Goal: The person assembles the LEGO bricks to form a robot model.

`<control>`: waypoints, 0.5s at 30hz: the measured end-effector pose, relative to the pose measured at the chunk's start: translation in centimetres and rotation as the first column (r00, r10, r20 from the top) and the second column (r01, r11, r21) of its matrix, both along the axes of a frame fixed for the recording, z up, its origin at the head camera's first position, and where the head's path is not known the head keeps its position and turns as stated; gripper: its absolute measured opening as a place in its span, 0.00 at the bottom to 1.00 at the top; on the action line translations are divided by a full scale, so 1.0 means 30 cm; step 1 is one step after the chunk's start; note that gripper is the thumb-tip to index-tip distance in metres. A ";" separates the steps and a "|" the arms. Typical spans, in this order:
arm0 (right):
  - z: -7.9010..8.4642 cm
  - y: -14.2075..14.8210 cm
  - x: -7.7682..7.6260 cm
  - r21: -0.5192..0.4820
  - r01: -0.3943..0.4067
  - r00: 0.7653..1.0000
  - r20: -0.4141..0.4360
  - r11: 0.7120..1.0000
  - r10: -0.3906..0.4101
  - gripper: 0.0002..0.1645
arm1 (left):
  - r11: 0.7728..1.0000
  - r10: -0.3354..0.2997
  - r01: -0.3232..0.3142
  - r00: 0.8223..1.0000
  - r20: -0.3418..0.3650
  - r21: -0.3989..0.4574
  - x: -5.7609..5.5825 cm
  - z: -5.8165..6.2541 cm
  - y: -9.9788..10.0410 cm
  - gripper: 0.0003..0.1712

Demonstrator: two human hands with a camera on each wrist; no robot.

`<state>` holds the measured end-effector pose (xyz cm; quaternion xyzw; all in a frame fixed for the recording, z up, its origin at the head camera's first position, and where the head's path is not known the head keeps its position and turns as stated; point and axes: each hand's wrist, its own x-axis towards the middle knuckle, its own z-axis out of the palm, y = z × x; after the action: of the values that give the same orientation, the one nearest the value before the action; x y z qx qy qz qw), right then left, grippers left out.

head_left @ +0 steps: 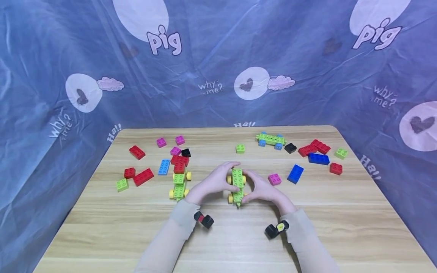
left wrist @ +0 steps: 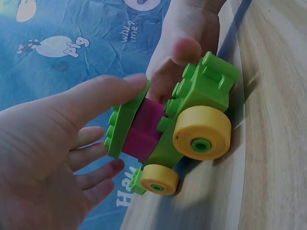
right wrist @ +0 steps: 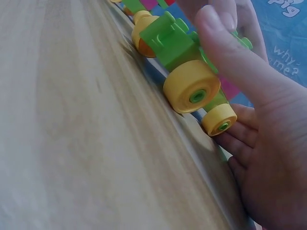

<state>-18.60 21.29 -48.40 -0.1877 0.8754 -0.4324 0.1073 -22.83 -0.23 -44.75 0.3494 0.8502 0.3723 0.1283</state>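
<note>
In the middle of the table a green toy car point(head_left: 237, 195) with yellow wheels stands between the two hands. On its front part sits a magenta brick point(left wrist: 144, 129), topped by a flat green brick point(left wrist: 127, 122). My left hand point(head_left: 218, 180) holds the flat green brick, its thumb on the near edge and its fingers round the far end. From the other side, my right hand point(head_left: 261, 187) curls round the car; in the right wrist view its fingers point(right wrist: 240, 134) are by the small front wheel point(right wrist: 219, 120). Contact at some right fingertips is hidden.
Left of the hands stands a second green car point(head_left: 179, 191) with red bricks point(head_left: 179, 165) at its far end. A green car base with blue wheels point(head_left: 271, 139) is at the back. Loose bricks, such as a light blue one point(head_left: 164, 167) and a blue one point(head_left: 295, 174), lie on both sides.
</note>
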 end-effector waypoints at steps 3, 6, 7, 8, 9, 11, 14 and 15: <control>0.002 0.004 -0.002 -0.010 -0.021 1.000 -0.005 1.000 0.021 0.71 | 1.000 -0.011 0.011 1.000 0.011 0.005 -0.001 -0.001 -0.011 0.55; 0.002 0.005 -0.004 -0.036 -0.033 0.999 0.010 0.999 0.033 0.72 | 1.000 -0.016 0.016 1.000 0.023 0.007 -0.003 0.000 -0.020 0.55; 0.002 0.005 -0.003 -0.044 -0.033 0.999 0.016 0.998 0.034 0.72 | 1.000 -0.017 0.016 1.000 0.027 0.007 -0.003 -0.001 -0.022 0.55; 0.003 0.006 -0.003 -0.050 -0.032 0.999 0.020 0.998 0.033 0.72 | 1.000 -0.018 0.017 0.999 0.027 0.007 -0.004 -0.001 -0.022 0.55; 0.004 0.006 -0.002 -0.055 -0.029 0.999 0.025 0.998 0.030 0.72 | 1.000 -0.018 0.017 0.999 0.029 0.008 -0.005 -0.001 -0.022 0.55; 0.006 0.009 0.000 -0.063 -0.023 0.999 0.032 0.998 0.025 0.71 | 1.000 -0.022 0.021 0.999 0.030 0.012 -0.006 -0.002 -0.020 0.55; 0.008 0.011 -0.002 -0.092 -0.021 0.999 0.046 0.996 0.025 0.69 | 1.000 -0.022 0.022 0.999 0.029 0.016 -0.008 -0.007 -0.019 0.54; 0.009 0.012 -0.002 -0.106 -0.021 0.998 0.054 0.994 0.026 0.68 | 1.000 -0.021 0.020 0.999 0.032 0.017 -0.008 -0.009 -0.019 0.53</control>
<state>-18.68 21.64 -48.14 -0.1913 0.8458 -0.4817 0.1266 -23.08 -0.81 -45.02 0.3529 0.8414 0.3835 0.1429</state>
